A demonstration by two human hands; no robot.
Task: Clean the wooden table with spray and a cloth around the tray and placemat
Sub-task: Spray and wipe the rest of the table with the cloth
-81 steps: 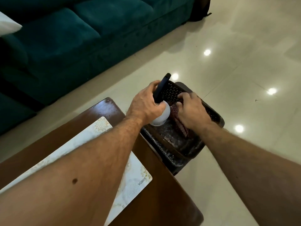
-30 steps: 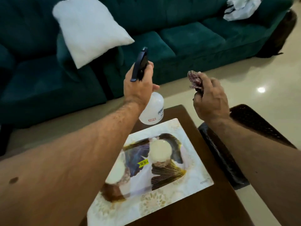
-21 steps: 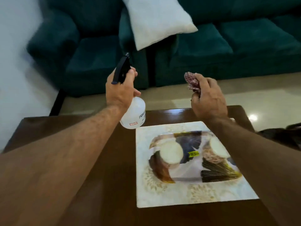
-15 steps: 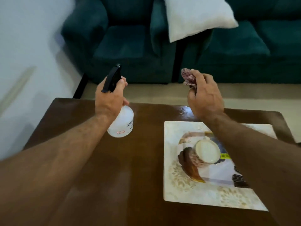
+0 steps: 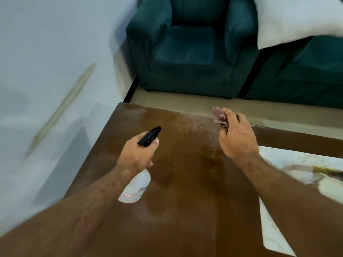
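Dark wooden worktop (image 5: 194, 182) by teal armchair (image 5: 187, 45) | left hand (image 5: 137, 156) wrapped round spray bottle (image 5: 136, 188), nozzle aimed at far bare wood | right hand (image 5: 235, 138) pinching bunched cloth (image 5: 220, 116) aloft, ready to wipe | placemat (image 5: 272, 216) at right, clear of spray

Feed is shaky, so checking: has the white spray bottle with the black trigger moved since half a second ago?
Yes. The white spray bottle with black trigger has moved left, away from the pale patterned placemat, toward the wooden table's left edge.
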